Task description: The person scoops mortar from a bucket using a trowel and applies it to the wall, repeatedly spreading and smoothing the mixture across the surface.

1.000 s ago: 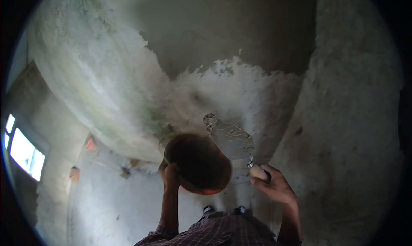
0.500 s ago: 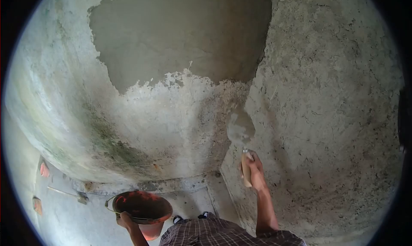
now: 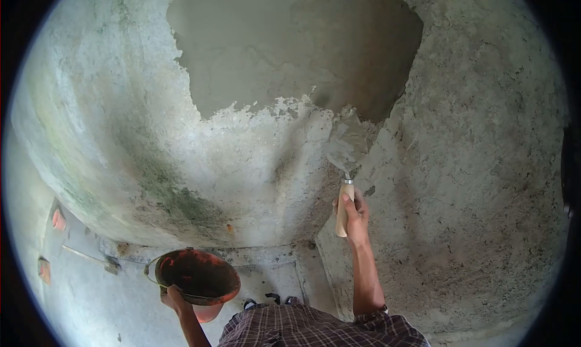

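My right hand (image 3: pixel 356 212) is wrapped round the wooden handle of a trowel (image 3: pixel 347 141), its blade raised near the lower edge of a smooth grey plaster patch (image 3: pixel 290 44) on the wall. Wet grey mortar shows on the blade. At the lower left, my left hand (image 3: pixel 174 298) grips the near rim of a red bucket (image 3: pixel 207 312). The bucket is tilted, its inside dark with reddish smears, and its wire handle hangs at the left side.
The rough wall (image 3: pixel 472 165) meets the stained wall (image 3: pixel 242 171) in a corner. On the floor (image 3: pixel 139 310) at the left lie a long-handled tool (image 3: pixel 91 257), a reddish object (image 3: pixel 59 220) and a brick-like block (image 3: pixel 44 270). My feet stand below the wall.
My right hand has raised the trowel from beside the corner up to the patch's lower edge. The bucket, still held by my left hand, sits slightly higher. The view has shifted left.
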{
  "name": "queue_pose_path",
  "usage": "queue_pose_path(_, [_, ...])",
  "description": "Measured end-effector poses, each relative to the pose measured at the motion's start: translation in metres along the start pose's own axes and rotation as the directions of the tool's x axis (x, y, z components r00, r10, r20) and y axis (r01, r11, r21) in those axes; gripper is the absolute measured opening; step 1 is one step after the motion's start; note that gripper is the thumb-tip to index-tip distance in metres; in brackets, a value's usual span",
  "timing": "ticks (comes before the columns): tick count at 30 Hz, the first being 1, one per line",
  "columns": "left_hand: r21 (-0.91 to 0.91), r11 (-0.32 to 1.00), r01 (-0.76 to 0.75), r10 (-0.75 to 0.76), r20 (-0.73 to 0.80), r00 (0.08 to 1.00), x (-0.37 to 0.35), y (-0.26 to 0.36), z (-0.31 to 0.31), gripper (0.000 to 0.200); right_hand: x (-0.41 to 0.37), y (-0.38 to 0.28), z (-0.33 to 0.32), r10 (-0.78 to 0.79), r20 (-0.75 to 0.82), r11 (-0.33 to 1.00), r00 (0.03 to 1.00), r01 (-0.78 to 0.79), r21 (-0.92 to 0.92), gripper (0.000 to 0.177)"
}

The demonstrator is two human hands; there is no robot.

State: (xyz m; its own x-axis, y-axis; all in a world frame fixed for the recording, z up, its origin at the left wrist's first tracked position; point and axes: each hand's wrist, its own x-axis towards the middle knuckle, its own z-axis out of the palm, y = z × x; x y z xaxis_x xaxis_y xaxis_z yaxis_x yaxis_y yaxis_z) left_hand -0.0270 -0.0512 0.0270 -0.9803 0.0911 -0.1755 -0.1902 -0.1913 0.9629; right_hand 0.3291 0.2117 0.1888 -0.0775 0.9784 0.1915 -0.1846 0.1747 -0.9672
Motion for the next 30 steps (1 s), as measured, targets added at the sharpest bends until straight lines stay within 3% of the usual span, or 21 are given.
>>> queue_pose_path(6, [0.000, 0.997, 0.076, -0.075, 0.091, 0.993, 0.021, -0.009, 0.000, 0.017, 0.016, 0.003, 0.051, -0.025, -0.035, 0.999, 0.999, 0.026, 0.040, 0.044])
queue_pose_path(8, [0.012, 0.995, 0.099, -0.100, 0.134, 0.986, 0.029, -0.018, -0.008, 0.025, 0.030, 0.014, 0.058, -0.173, -0.097, 0.944, 0.980, 0.137, -0.299, 0.049])
queue_pose_path(9, [0.022, 0.995, 0.102, -0.104, 0.128, 0.986, 0.031, -0.019, -0.008, 0.026, 0.049, 0.045, 0.054, -0.459, -0.088, 0.807, 0.884, 0.374, -0.456, 0.050])
queue_pose_path(13, [0.027, 0.992, 0.121, -0.124, 0.152, 0.981, 0.032, -0.009, -0.003, 0.030, 0.065, 0.052, 0.076, -0.353, -0.170, 0.819, 0.920, 0.216, -0.532, 0.055])
queue_pose_path(15, [0.035, 0.992, 0.118, -0.121, 0.147, 0.982, 0.040, -0.015, -0.007, 0.032, 0.078, 0.058, 0.092, -0.478, -0.177, 0.627, 0.860, 0.194, -0.755, 0.048])
queue_pose_path(16, [0.044, 0.993, 0.114, -0.119, 0.142, 0.983, 0.043, -0.016, -0.009, 0.034, 0.085, 0.063, 0.097, -0.475, -0.181, 0.626, 0.861, 0.187, -0.757, 0.048])
queue_pose_path(18, [0.083, 0.989, 0.124, -0.135, 0.144, 0.980, 0.047, -0.013, -0.014, 0.034, 0.103, 0.076, 0.105, -0.405, -0.084, 0.392, 0.911, 0.090, -0.915, 0.045])
queue_pose_path(19, [0.119, 0.984, 0.130, -0.146, 0.142, 0.979, 0.049, -0.012, -0.015, 0.034, 0.109, 0.082, 0.107, -0.456, -0.030, 0.281, 0.889, 0.111, -0.953, 0.047])
queue_pose_path(22, [0.055, 0.992, 0.116, -0.122, 0.121, 0.985, 0.056, -0.017, -0.018, 0.034, 0.118, 0.094, 0.108, -0.444, 0.016, 0.206, 0.896, 0.120, -0.971, 0.050])
queue_pose_path(25, [0.108, 0.989, 0.100, -0.111, 0.108, 0.988, 0.066, -0.023, -0.025, 0.036, 0.105, 0.113, 0.093, -0.372, 0.093, 0.110, 0.924, 0.143, -0.984, 0.051])
queue_pose_path(29, [0.225, 0.966, 0.130, -0.170, 0.168, 0.971, 0.070, -0.016, -0.023, 0.037, 0.064, 0.125, 0.054, -0.213, 0.161, 0.098, 0.964, 0.185, -0.978, 0.051])
queue_pose_path(30, [0.200, 0.974, 0.108, -0.133, 0.114, 0.985, 0.060, -0.004, -0.010, 0.024, 0.052, 0.125, 0.044, -0.228, 0.096, 0.304, 0.969, 0.164, -0.939, 0.048])
